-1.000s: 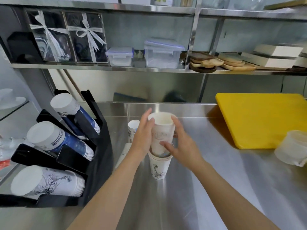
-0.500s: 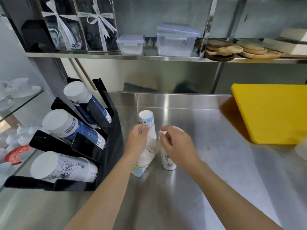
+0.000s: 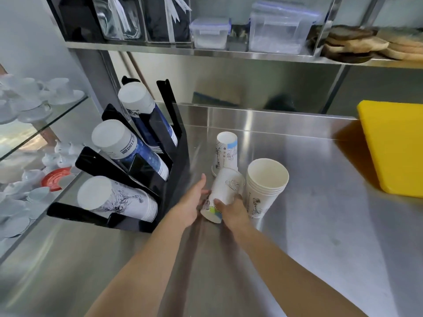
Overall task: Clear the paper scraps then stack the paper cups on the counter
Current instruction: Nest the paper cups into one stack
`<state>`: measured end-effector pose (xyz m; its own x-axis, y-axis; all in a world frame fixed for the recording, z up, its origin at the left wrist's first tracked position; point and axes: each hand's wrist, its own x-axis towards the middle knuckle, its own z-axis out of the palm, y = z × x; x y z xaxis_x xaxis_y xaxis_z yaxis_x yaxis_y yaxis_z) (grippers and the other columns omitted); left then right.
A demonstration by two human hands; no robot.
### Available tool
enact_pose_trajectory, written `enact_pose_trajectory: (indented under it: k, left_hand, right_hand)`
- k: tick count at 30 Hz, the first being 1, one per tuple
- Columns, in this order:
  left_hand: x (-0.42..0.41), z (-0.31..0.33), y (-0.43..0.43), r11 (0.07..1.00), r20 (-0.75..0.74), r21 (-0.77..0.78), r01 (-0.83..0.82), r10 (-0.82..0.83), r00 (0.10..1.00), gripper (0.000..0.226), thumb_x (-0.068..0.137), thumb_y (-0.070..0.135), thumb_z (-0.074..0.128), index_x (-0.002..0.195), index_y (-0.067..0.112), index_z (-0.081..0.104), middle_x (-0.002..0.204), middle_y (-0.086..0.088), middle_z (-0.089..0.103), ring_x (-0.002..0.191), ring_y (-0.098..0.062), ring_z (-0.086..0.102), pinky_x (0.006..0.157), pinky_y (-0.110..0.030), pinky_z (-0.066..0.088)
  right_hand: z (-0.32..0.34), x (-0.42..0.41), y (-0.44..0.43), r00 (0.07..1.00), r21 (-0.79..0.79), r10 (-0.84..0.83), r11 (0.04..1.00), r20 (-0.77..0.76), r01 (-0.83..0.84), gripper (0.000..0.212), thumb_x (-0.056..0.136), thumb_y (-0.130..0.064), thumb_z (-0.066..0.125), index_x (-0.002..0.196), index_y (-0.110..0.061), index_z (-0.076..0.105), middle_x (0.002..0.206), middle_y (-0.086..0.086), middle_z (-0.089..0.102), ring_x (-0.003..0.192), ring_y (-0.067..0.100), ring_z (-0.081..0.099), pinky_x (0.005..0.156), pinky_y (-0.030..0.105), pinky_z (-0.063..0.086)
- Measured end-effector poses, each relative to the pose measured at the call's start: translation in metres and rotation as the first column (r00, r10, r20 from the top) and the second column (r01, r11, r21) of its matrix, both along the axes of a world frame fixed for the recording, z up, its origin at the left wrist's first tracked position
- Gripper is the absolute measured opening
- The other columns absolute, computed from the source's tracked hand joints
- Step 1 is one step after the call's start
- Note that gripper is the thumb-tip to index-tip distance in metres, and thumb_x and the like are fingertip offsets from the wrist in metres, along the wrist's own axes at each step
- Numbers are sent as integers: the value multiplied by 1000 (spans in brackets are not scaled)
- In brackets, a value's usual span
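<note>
Two hands on one tilted paper cup (image 3: pixel 223 195) over the steel counter (image 3: pixel 320 225).

The right hand (image 3: pixel 233 213) grips its lower end; the left hand (image 3: pixel 191 202) seems to touch it with fingers spread. Just right stands the nested stack (image 3: pixel 265 191); behind, an upturned cup (image 3: pixel 226 152).

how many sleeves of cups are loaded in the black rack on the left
3: top sleeve at the back, middle sleeve below it, bottom sleeve nearest the camera, all in the black rack. No others are visible.
</note>
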<state>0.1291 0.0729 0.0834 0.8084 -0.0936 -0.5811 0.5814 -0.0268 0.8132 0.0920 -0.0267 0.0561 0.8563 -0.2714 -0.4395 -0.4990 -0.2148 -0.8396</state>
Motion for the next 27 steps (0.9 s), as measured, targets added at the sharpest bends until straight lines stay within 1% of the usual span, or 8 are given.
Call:
enact_pose_trajectory:
  k: [3, 6, 10, 12, 16, 22, 25, 27]
  left_hand:
    - [0, 5, 8, 1000, 7, -2, -19, 19, 1000, 51, 88, 61, 37, 88, 15, 58, 90, 3, 59, 79, -14, 55, 79, -37, 46]
    - [2, 15, 15, 996, 104, -58, -64, 70, 992, 48, 84, 67, 38, 80, 29, 65, 89, 3, 68, 83, -17, 64, 90, -42, 49]
    - [2, 44, 15, 974, 278, -225, -29, 92, 956, 50, 86, 64, 38, 85, 30, 75, 90, -1, 77, 83, -19, 73, 92, -44, 51]
    - [1, 63, 14, 961, 358, -275, 3, 99, 929, 51, 86, 64, 37, 95, 28, 72, 96, -1, 77, 90, -21, 72, 94, -44, 51]
    - [1, 105, 2, 932, 452, -339, 127, 43, 891, 59, 84, 67, 35, 104, 23, 70, 106, -11, 73, 101, -31, 68, 94, -47, 50]
    - [2, 141, -43, 951, 556, -213, 225, -71, 828, 39, 77, 56, 54, 98, 27, 69, 99, 4, 74, 95, -16, 68, 90, -39, 50]
    - [1, 141, -67, 957, 603, -199, 212, -51, 796, 47, 80, 56, 48, 117, 28, 59, 121, 4, 65, 107, -13, 60, 86, -37, 48]
    - [-3, 137, -79, 957, 662, -203, 207, -21, 749, 33, 92, 44, 40, 122, 33, 51, 130, 4, 57, 106, -11, 56, 78, -29, 45]
  right_hand:
    - [-9, -2, 5, 986, -10, 47, 999, 161, -46, 92, 68, -26, 75, 140, -25, 17, 126, 6, 59, 110, 29, 60, 92, 47, 50]
    - [10, -7, 13, 945, -132, 179, 980, 273, -148, 114, 69, -16, 75, 139, -46, -9, 131, 0, 54, 108, 26, 60, 90, 47, 51]
    - [40, -7, 11, 852, -276, 323, 935, 412, -222, 124, 74, -16, 72, 115, -64, -35, 130, 5, 57, 107, 23, 61, 91, 46, 50]
    - [65, -7, 6, 822, -283, 322, 937, 470, -205, 123, 73, -18, 73, 116, -65, -33, 125, 3, 60, 108, 21, 61, 92, 44, 50]
    - [116, -10, -19, 756, -279, 288, 949, 587, -145, 111, 73, -21, 76, 139, -47, -8, 89, -16, 58, 90, 15, 63, 82, 31, 50]
    - [142, -16, -65, 693, -404, 264, 914, 671, 43, 102, 73, -23, 76, 141, -37, 0, 133, -2, 50, 111, 17, 54, 87, 36, 49]
    - [141, -15, -87, 699, -424, 236, 900, 675, 105, 102, 73, -25, 76, 138, -43, -1, 138, -1, 47, 116, 21, 53, 89, 45, 51]
    - [136, -13, -98, 699, -453, 247, 883, 671, 123, 97, 73, -24, 75, 137, -40, 4, 140, 0, 44, 118, 23, 52, 88, 47, 52]
